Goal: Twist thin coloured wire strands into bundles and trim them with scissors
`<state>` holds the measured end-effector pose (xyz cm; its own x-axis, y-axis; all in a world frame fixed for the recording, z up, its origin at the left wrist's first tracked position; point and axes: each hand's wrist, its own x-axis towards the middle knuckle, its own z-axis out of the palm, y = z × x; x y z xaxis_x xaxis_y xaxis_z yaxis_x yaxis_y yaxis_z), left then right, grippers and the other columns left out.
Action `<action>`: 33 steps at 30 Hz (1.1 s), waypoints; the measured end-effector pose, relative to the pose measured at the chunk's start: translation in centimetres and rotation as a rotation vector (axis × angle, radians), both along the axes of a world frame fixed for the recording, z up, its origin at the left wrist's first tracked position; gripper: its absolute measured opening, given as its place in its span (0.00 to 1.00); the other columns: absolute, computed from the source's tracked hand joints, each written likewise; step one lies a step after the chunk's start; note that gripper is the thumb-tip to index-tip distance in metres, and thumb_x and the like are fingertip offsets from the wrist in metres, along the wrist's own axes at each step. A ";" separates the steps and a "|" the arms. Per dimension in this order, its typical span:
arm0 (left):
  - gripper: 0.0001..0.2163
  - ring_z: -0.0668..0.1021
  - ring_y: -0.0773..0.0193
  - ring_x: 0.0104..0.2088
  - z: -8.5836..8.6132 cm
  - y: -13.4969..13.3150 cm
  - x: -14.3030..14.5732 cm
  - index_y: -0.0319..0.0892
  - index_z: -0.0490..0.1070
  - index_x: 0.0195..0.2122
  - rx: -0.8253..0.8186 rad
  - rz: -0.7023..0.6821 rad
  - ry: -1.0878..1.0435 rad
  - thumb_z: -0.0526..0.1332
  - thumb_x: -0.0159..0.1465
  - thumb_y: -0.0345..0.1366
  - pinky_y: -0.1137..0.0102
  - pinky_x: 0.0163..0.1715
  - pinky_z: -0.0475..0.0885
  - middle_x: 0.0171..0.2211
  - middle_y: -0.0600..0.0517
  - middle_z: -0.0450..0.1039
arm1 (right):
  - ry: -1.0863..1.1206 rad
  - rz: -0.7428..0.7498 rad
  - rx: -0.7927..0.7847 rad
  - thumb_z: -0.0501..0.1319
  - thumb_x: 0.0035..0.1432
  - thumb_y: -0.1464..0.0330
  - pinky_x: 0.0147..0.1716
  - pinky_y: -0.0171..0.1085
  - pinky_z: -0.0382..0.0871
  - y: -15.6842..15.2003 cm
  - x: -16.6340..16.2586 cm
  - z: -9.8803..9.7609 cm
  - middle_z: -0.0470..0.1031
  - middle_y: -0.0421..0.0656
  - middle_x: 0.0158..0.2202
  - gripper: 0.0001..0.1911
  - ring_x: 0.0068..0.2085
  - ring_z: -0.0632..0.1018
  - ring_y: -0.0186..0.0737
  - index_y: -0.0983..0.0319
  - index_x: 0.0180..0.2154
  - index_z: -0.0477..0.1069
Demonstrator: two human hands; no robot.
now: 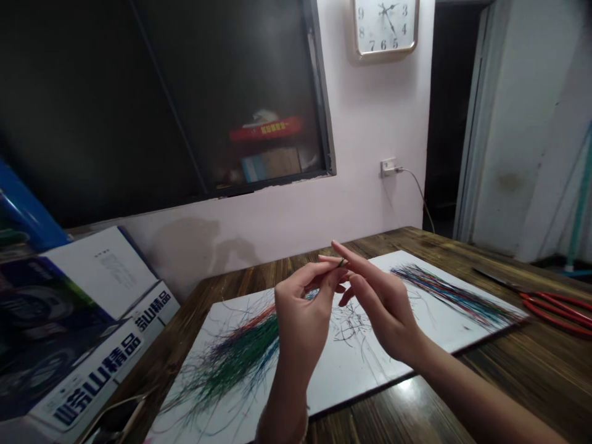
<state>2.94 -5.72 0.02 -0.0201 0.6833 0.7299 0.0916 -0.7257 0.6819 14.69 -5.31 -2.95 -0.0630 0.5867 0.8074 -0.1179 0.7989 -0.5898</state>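
Above the white board (365, 370) on the surface (467, 401), a thin strand (341, 263) was held crosswise, pinched by the left hand (300, 314) and, apparently, clamped likewise by the adjoining right hand (383, 305).

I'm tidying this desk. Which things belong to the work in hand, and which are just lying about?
In hand: left hand, right hand, thin strand at their fingertips, white board, left strand pile, right strand pile.
Lying about: red pliers, printed box, clock.

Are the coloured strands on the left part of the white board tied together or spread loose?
Spread loose: the coloured strands fan out over the white board, stray ends crossing; no tie shows.
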 end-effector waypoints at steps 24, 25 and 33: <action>0.04 0.76 0.70 0.24 0.4 0.0 -0.2 0.42 0.79 0.27 -0.173 -0.260 -0.144 0.66 0.54 0.26 0.77 0.23 0.73 0.25 0.54 0.77 | 0.037 -0.006 0.070 0.53 0.63 0.75 0.34 0.34 0.74 -0.2 -0.8 -0.6 0.74 0.41 0.48 0.24 0.40 0.76 0.34 0.50 0.58 0.61; 0.04 0.75 0.70 0.23 0.4 0.1 -0.3 0.42 0.79 0.27 -0.193 -0.295 -0.143 0.66 0.54 0.27 0.77 0.23 0.73 0.24 0.54 0.76 | 0.053 0.026 0.048 0.53 0.63 0.74 0.34 0.35 0.74 -0.2 -0.6 -0.4 0.75 0.41 0.48 0.24 0.38 0.76 0.34 0.50 0.58 0.61; 0.08 0.64 0.77 0.15 0.9 0.2 -2.0 0.38 0.73 0.20 -0.376 -0.538 -0.101 0.69 0.53 0.33 0.80 0.16 0.60 0.14 0.56 0.68 | 0.112 0.432 -0.029 0.63 0.56 0.71 0.31 0.39 0.76 1.0 0.8 0.7 0.75 0.46 0.48 0.12 0.40 0.78 0.41 0.55 0.42 0.78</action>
<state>0.89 -5.50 0.89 0.3391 0.8252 0.4517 -0.2942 -0.3631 0.8841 15.52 -4.32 -2.29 -0.2205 0.5480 0.8069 -0.5017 0.6457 -0.5757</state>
